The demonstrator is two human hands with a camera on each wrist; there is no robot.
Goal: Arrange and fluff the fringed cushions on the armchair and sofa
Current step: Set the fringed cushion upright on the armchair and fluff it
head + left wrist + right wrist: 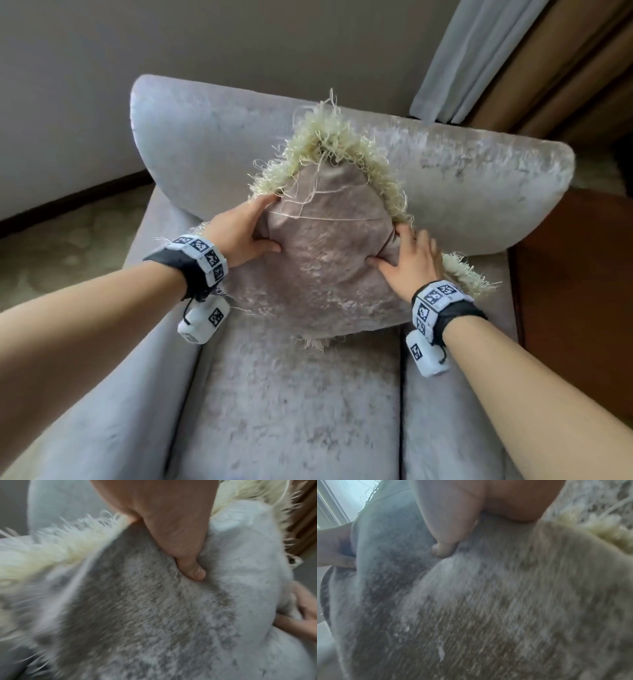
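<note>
A grey velvet cushion (325, 260) with a cream fringe (329, 137) stands on one corner against the armchair's backrest (205, 137). My left hand (245, 229) grips its left edge, thumb pressed into the front face and fingers behind. My right hand (407, 257) grips the right edge the same way. Both sides are squeezed inward, so the top corner bulges up. In the left wrist view my thumb (188, 561) digs into the cushion's velvet (137, 608). The right wrist view shows the other thumb (447, 539) dented into the pile (488, 601). Both wrist views are blurred.
The grey armchair seat (294, 411) lies below the cushion, with padded arms on both sides. A brown wooden table (575, 274) stands to the right. A pale curtain (479, 58) hangs behind the chair, and patterned carpet (61, 246) lies to the left.
</note>
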